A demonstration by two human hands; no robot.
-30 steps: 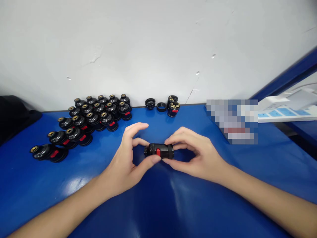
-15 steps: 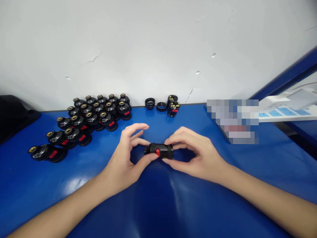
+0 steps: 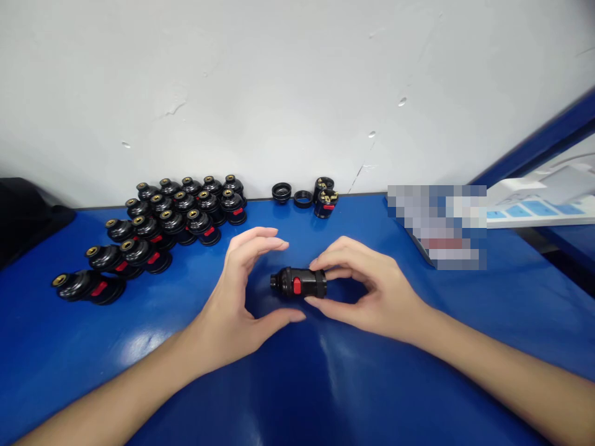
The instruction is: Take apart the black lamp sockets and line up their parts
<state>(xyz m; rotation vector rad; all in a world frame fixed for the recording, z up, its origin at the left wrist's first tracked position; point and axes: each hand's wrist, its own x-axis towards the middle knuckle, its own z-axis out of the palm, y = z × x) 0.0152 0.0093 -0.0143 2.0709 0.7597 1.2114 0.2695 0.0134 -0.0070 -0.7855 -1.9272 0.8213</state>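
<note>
A black lamp socket [image 3: 304, 282] with a red switch lies on its side between my hands, its narrow neck pointing left. My right hand [image 3: 365, 285] grips its ringed right end between thumb and fingers. Around the neck end, my left hand [image 3: 244, 291] is open, thumb and fingers spread apart and not touching the socket. Behind my hands lie loose parts: a black cap [image 3: 281, 193], a black ring [image 3: 303, 198], and two socket bodies [image 3: 326, 203] with brass contacts showing.
Several similar lamp sockets [image 3: 173, 224] stand in rows at the left on the blue table [image 3: 297, 384]. A white wall [image 3: 279, 93] closes off the back. At the right are a pixelated flat object [image 3: 437, 229] and white-and-blue sheets [image 3: 539, 210]. Dark cloth [image 3: 28, 217] lies far left.
My left hand has let go of the socket and opened, its thumb moving down and its fingers lifting away. My right hand keeps its grip on the ringed end.
</note>
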